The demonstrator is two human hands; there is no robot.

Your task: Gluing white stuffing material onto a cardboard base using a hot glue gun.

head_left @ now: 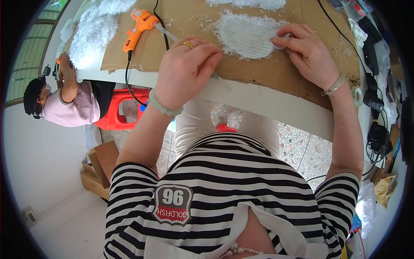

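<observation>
My left hand [185,69] is closed around a thin clear glue stick [166,33] that pokes out past my knuckles toward the orange glue gun [138,28]. My right hand [308,52] rests on the brown cardboard sheet [267,71], its fingertips pinching the right edge of a white fuzzy oval patch [246,35]. The glue gun lies on the cardboard at the left, its black cord [127,80] hanging over the table edge.
More white fluffy fabric [92,32] lies at the far left, and another piece [248,3] at the top. Another person [71,101] sits at the left by a red stool [118,112]. Black cables and chargers [373,99] line the right edge. Cardboard boxes [97,168] stand on the floor.
</observation>
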